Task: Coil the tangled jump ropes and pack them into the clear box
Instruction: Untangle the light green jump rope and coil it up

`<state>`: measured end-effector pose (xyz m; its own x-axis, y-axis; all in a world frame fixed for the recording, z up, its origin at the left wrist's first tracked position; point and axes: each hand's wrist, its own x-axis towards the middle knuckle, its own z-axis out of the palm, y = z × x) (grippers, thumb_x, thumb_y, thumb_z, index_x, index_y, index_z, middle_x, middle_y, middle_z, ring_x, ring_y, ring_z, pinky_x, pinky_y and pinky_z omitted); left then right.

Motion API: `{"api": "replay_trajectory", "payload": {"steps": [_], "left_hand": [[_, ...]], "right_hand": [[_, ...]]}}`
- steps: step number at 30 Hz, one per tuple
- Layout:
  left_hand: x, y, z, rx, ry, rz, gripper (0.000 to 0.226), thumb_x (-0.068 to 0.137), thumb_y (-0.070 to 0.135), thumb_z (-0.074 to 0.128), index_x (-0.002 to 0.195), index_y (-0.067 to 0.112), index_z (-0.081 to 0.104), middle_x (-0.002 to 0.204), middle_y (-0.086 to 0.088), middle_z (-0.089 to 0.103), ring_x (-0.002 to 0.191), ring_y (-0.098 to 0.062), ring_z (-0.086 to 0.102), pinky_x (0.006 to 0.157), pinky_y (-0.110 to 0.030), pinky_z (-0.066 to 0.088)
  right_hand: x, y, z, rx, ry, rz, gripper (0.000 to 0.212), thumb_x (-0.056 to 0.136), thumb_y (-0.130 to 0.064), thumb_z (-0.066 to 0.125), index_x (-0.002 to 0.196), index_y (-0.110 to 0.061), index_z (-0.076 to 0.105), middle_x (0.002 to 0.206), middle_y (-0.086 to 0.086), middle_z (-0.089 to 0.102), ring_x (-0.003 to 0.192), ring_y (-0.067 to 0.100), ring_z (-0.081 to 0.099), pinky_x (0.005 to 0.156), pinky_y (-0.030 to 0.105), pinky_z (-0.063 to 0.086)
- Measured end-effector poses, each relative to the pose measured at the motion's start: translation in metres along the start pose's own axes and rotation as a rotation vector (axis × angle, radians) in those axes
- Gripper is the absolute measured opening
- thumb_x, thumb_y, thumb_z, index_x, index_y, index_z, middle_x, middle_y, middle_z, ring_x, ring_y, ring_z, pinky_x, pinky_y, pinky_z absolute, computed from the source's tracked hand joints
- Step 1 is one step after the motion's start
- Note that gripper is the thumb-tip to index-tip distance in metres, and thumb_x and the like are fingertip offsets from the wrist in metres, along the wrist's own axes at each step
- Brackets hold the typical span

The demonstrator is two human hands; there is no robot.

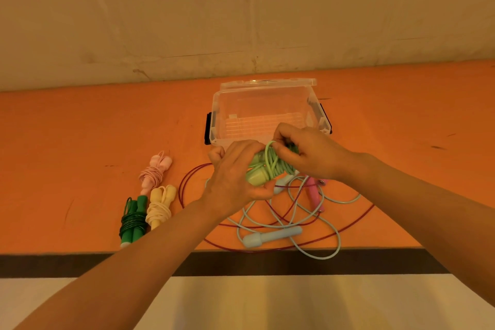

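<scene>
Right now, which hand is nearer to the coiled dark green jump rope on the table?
Left. The left hand, gripping the light green rope, is over the table just right of the dark green jump rope. The right hand is farther right, near the clear box.

Warm, dim orange-tinted light; soft shadows under the clear box (263, 112). Wide-angle bending shows far from it at the edges; the picture is mildly soft.

An orange table (80, 142) fills the middle, its dark front edge (267, 262) toward 6 o'clock. A stained, cracked wall (241, 8) rises at 12 o'clock. Pale floor (241, 308) lies below.
</scene>
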<state>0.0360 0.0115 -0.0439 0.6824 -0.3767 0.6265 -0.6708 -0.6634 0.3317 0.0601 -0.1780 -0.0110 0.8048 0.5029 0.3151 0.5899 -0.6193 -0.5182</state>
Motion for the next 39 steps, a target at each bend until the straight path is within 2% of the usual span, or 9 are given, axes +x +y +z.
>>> {"api": "replay_trajectory", "payload": {"steps": [4, 8, 12, 16, 20, 28, 31, 34, 39], "left_hand": [[0.0, -0.002, -0.005, -0.078, -0.094, -0.029, 0.05, 0.072, 0.046, 0.063, 0.114, 0.019, 0.057, 0.116, 0.01, 0.056, 0.111, -0.002, 0.048, 0.085, -0.033, 0.021], [0.011, -0.002, -0.013, -0.311, -0.079, -0.228, 0.028, 0.085, 0.04, 0.047, 0.106, 0.029, 0.062, 0.119, 0.021, 0.053, 0.12, 0.01, 0.041, 0.101, -0.025, 0.013], [0.025, 0.001, -0.013, -0.244, 0.029, -0.344, 0.012, 0.083, 0.034, 0.058, 0.086, 0.044, 0.062, 0.109, 0.015, 0.06, 0.11, 0.007, 0.05, 0.103, -0.039, 0.018], [0.033, 0.003, -0.016, -0.256, 0.075, -0.36, 0.004, 0.076, 0.047, 0.06, 0.074, 0.048, 0.063, 0.096, 0.019, 0.064, 0.101, 0.002, 0.057, 0.1, -0.05, 0.027], [0.037, 0.008, -0.016, -0.225, 0.066, -0.361, 0.01, 0.076, 0.05, 0.057, 0.077, 0.043, 0.065, 0.085, 0.022, 0.065, 0.093, 0.001, 0.059, 0.094, -0.052, 0.036], [0.032, 0.018, -0.01, -0.095, -0.025, -0.492, 0.007, 0.089, 0.032, 0.061, 0.083, 0.036, 0.064, 0.085, 0.017, 0.066, 0.079, 0.004, 0.045, 0.091, -0.037, 0.026], [0.029, 0.016, -0.012, -0.166, -0.029, -0.53, 0.007, 0.084, 0.044, 0.062, 0.081, 0.038, 0.063, 0.083, 0.019, 0.066, 0.087, 0.007, 0.051, 0.093, -0.037, 0.027], [0.027, 0.015, -0.011, -0.195, -0.073, -0.615, 0.015, 0.075, 0.056, 0.058, 0.075, 0.042, 0.061, 0.082, 0.021, 0.066, 0.102, -0.009, 0.053, 0.095, -0.035, 0.028], [0.027, 0.017, -0.012, -0.201, -0.12, -0.655, 0.022, 0.07, 0.06, 0.06, 0.077, 0.039, 0.062, 0.082, 0.02, 0.065, 0.101, -0.01, 0.054, 0.094, -0.034, 0.027]], "right_hand": [[-0.004, 0.002, 0.006, -0.031, 0.142, -0.013, 0.027, 0.088, -0.045, 0.043, 0.086, -0.019, 0.051, 0.07, -0.004, 0.061, 0.062, 0.019, 0.056, 0.055, 0.035, 0.044], [-0.004, 0.006, 0.009, -0.008, 0.185, -0.006, 0.022, 0.086, -0.042, 0.046, 0.085, -0.022, 0.054, 0.083, -0.003, 0.065, 0.076, 0.017, 0.06, 0.063, 0.041, 0.049], [-0.001, 0.007, 0.014, 0.014, 0.222, -0.031, 0.013, 0.089, -0.041, 0.046, 0.084, -0.029, 0.046, 0.088, 0.0, 0.064, 0.084, 0.021, 0.061, 0.067, 0.044, 0.05], [-0.001, 0.006, 0.014, 0.013, 0.276, -0.041, 0.027, 0.091, -0.037, 0.045, 0.09, -0.012, 0.057, 0.091, 0.002, 0.064, 0.085, 0.022, 0.06, 0.068, 0.044, 0.049], [-0.003, 0.004, 0.014, -0.014, 0.314, -0.067, 0.031, 0.092, -0.032, 0.043, 0.094, -0.005, 0.058, 0.09, 0.006, 0.065, 0.08, 0.025, 0.06, 0.064, 0.044, 0.049], [-0.007, 0.007, 0.022, -0.11, 0.31, -0.109, 0.03, 0.093, -0.029, 0.043, 0.091, -0.003, 0.059, 0.083, 0.009, 0.064, 0.073, 0.028, 0.06, 0.06, 0.045, 0.05], [-0.006, 0.006, 0.021, -0.125, 0.307, -0.119, 0.031, 0.093, -0.029, 0.042, 0.092, -0.003, 0.058, 0.082, 0.01, 0.065, 0.072, 0.029, 0.061, 0.058, 0.044, 0.05], [-0.007, 0.007, 0.023, -0.105, 0.302, -0.121, 0.031, 0.093, -0.03, 0.041, 0.091, -0.003, 0.056, 0.081, 0.011, 0.065, 0.068, 0.03, 0.061, 0.054, 0.044, 0.049], [-0.008, 0.005, 0.025, -0.163, 0.317, -0.123, 0.031, 0.091, -0.028, 0.04, 0.089, -0.002, 0.057, 0.077, 0.01, 0.064, 0.063, 0.029, 0.059, 0.05, 0.042, 0.048]]}}
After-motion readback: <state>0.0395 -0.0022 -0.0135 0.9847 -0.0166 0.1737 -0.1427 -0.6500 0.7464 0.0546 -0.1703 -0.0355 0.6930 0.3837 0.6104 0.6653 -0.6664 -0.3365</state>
